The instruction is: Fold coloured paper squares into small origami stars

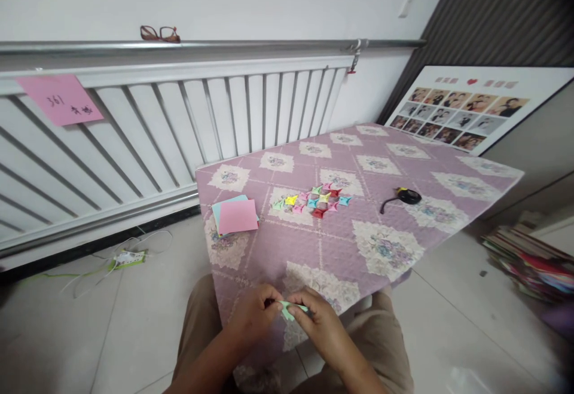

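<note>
My left hand (255, 314) and my right hand (319, 323) meet at the near edge of a small table covered in a pink floral cloth (381, 202). Both pinch a small folded piece of light green paper (289, 308) between fingertips. Further out on the cloth lies a cluster of several small folded paper shapes (316, 199) in yellow, pink, red, blue and green. A stack of square paper sheets (236, 214), pink on top, lies at the table's left side.
A black-and-yellow tape measure (406, 196) lies on the right of the cloth. A white radiator (179, 125) with a pink note (60, 98) and glasses (159, 34) stands behind. A photo board (466, 107) leans at right; books (529, 259) lie on the floor.
</note>
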### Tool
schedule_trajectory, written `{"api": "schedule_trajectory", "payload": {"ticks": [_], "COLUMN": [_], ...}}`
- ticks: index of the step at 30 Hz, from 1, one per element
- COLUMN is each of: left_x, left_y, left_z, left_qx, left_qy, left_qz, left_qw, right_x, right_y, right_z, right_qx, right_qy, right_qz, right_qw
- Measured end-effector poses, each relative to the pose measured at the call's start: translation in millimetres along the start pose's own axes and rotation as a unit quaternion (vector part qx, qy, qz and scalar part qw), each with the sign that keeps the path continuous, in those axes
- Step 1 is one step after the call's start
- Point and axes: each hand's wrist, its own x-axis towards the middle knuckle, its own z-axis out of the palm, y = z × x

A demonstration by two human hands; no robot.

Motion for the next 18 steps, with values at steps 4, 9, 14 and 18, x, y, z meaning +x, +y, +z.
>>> {"api": "schedule_trajectory", "payload": {"ticks": [4,9,14,18], "left_x": [-2,-5,-5,-4], "left_y": [4,5,5,6], "left_z": [-3.3,-7.3,-9.2,-9.3], "left_qx": [0.004,0.019,-0.026,-0.077], "left_qy": [0.004,0.002,-0.002,0.0], "left_qz": [0.022,0.036,0.019,-0.001], "left_qw": [1.0,0.999,0.999,0.997], "right_x": [2,3,4,4], "right_y": [-2,-7,-17,-20], "right_z": [1,0,-4,-5], "right_qx": [-0.02,-0.047,-0.053,-0.045], "right_qy": [0.012,0.017,0.023,0.023], "right_qz": [-0.021,-0.053,-0.07,-0.065], "right_qw": [1.0,0.997,0.996,0.997]}}
